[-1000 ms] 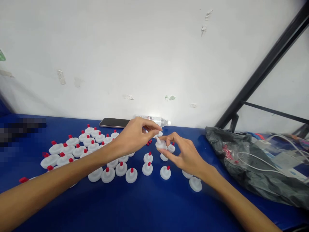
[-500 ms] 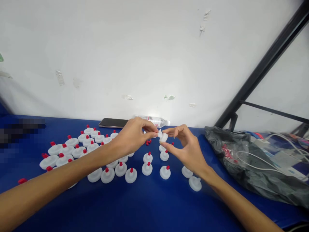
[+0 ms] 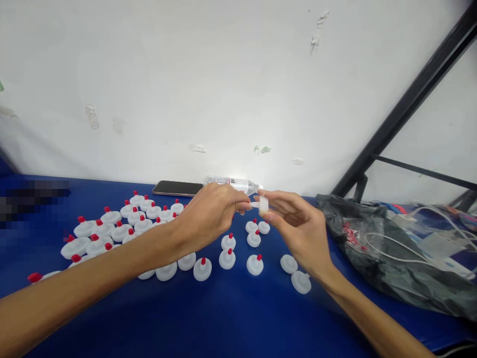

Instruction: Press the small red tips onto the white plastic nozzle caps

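Observation:
My right hand (image 3: 298, 223) holds a white plastic nozzle cap (image 3: 264, 204) on its side between thumb and fingers, its thin spout pointing left. My left hand (image 3: 219, 206) is closed in a pinch at the spout's end; whatever lies inside those fingertips is hidden. Below the hands stand several white nozzle caps with red tips, among them one red-tipped cap (image 3: 255, 265) in front. Two white caps without a visible red tip, one of them a bare cap (image 3: 301, 282), lie near my right wrist. Left of my left forearm is a large group of red-tipped caps (image 3: 121, 231).
A dark phone (image 3: 178, 188) and a clear plastic bottle (image 3: 238, 185) lie along the wall at the back of the blue table (image 3: 223, 318). On the right, a dark plastic bag (image 3: 387, 271) bears a small bag of red pieces (image 3: 352, 236) and a white cable. A black metal bar slants above.
Both hands have shifted slightly right with the held cap. The cap has turned from tilted to sideways, its spout now pointing at the left fingertips. The left hand covers the loose red pieces.

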A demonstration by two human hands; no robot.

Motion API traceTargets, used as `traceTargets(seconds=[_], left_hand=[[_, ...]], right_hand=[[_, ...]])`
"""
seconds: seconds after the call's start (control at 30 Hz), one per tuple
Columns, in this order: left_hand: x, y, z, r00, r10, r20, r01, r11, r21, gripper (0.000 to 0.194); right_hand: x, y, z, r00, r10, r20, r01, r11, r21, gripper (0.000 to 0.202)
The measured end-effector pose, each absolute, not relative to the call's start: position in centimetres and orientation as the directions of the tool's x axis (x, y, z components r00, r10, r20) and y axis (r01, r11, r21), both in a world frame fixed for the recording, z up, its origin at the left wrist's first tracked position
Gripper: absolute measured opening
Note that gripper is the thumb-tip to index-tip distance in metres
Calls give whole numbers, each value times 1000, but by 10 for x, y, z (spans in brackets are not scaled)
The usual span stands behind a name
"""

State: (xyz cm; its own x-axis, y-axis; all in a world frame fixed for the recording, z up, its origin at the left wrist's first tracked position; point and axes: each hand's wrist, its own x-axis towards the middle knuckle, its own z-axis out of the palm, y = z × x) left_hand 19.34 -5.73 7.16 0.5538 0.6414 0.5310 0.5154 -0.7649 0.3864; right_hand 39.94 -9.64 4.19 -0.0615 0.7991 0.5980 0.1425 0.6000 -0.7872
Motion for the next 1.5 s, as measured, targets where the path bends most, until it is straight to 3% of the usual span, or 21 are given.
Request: traceTargets(seconds=[0.27, 0.6, 0.97, 1.13, 1.27, 1.37, 1.5], left_hand=[[196, -68, 78, 505, 668, 548, 487, -744, 458, 34], [190, -71, 89, 532, 764, 366, 446, -620, 646, 39], [191, -65, 77, 566, 784, 257, 402, -534, 744, 38], [191, -61, 79, 616, 749, 241, 357, -539, 763, 37], [191, -63, 89, 562, 757, 334, 442, -616, 652, 42], [191, -63, 89, 556, 717, 420, 535, -696, 480, 39], [190, -56, 82, 603, 692, 396, 570, -721, 392, 41]], right_hand=[[402, -95, 42, -49, 792, 609, 176, 607, -775, 26], [398, -98, 37, -40, 758, 651, 176, 646, -742, 25], [398, -94, 22, -72, 732, 677, 189, 677, -712, 28], [403, -96, 30, -121, 673, 730, 283, 728, -624, 29], [410, -95, 47, -195, 668, 718, 374, 728, -575, 30], [413, -92, 50, -309, 639, 705, 517, 735, -439, 34], [413, -85, 43, -412, 623, 665, 640, 717, -276, 36]])
